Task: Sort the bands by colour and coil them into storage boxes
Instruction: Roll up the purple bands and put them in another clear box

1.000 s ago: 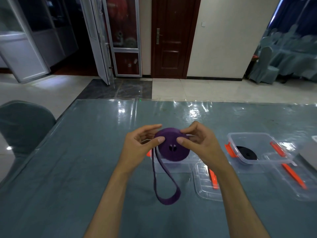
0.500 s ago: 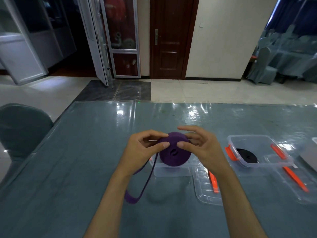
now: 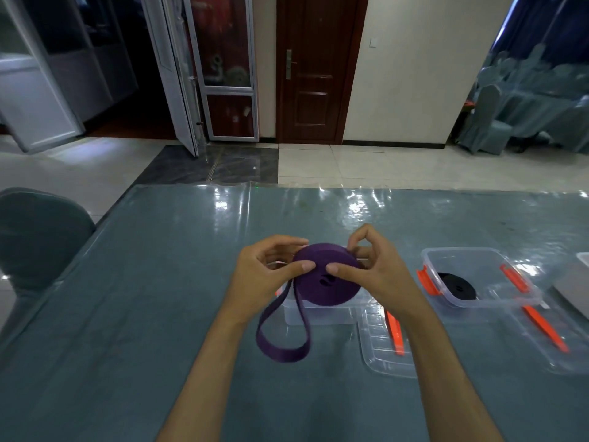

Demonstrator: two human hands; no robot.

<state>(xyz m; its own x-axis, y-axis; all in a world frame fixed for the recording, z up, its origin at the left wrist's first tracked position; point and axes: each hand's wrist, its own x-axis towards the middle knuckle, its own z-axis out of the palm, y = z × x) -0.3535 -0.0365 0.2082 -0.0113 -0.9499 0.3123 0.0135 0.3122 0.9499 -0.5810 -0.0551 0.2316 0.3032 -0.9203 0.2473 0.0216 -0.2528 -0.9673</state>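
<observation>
A purple band (image 3: 331, 288) is wound into a thick coil that I hold above a clear storage box (image 3: 318, 312). My left hand (image 3: 264, 275) pinches the coil's left side with thumb and fingers. On the coil's right side, my right hand (image 3: 373, 275) grips it with the thumb on its face. A loose loop of the purple band hangs down below the coil over the table. A second clear box (image 3: 497, 301) to the right holds a coiled black band (image 3: 457, 287).
Two clear lids with orange clips lie on the blue-grey table (image 3: 127, 314), one lid (image 3: 387, 346) in front of the near box, another lid (image 3: 554, 339) at the right. A grey chair (image 3: 35, 237) stands at the left edge. A pale object (image 3: 573, 282) sits far right.
The hanging loop has grown shorter and swung from left back under the coil. Both hands have shifted their grip on the coil, which looks slightly thicker.
</observation>
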